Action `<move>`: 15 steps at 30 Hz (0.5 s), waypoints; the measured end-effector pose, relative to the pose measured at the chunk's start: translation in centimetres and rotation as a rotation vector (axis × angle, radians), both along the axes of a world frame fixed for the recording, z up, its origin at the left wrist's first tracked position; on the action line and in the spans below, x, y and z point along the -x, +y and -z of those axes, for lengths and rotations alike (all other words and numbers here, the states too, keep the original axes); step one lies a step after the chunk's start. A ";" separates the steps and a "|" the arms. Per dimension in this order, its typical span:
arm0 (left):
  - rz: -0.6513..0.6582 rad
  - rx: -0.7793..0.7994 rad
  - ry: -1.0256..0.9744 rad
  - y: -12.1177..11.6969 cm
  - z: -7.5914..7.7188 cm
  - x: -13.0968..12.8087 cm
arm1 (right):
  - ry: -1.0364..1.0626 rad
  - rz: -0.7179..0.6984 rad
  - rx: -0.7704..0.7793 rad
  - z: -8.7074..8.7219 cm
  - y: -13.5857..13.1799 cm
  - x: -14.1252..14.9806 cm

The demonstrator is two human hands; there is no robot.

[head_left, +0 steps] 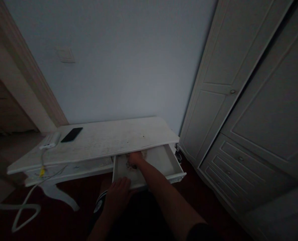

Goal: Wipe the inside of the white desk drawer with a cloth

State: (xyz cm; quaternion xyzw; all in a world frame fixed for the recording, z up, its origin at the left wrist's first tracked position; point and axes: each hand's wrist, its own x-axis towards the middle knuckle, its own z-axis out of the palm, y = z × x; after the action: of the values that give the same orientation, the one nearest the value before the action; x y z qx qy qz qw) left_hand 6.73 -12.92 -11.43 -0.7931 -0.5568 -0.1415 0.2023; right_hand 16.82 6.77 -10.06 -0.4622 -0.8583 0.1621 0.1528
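Note:
A white drawer [161,159] is pulled out from beneath the white table [118,132]. My left hand [119,189] holds the drawer's front edge near its left corner, with the fingers curled over the rim. My right hand [135,158] reaches into the back left part of the drawer, just under the tabletop edge. Its fingers look closed around or upon some small things in there, partly hidden and too dark to make out. A bit of something light brown shows just beyond that hand.
A dark phone [72,134] lies on the tabletop's left side beside a white power strip [50,140]. Its white cable [25,209] hangs down in a loop at the left. A grey-white wardrobe [214,80] stands close on the right; a wall rises behind the table.

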 end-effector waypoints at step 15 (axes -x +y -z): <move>0.033 0.003 -0.051 0.3 0.7 0.4 | -0.219 -0.661 0.337 -1.4 -4.0 -9.9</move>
State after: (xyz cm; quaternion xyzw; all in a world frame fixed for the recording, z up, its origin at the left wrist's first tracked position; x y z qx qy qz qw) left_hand 6.32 -12.66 -12.10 -0.7987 -0.5488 -0.1643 0.1843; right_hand 26.70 2.74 -8.65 -0.1938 -0.9337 0.2908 -0.0784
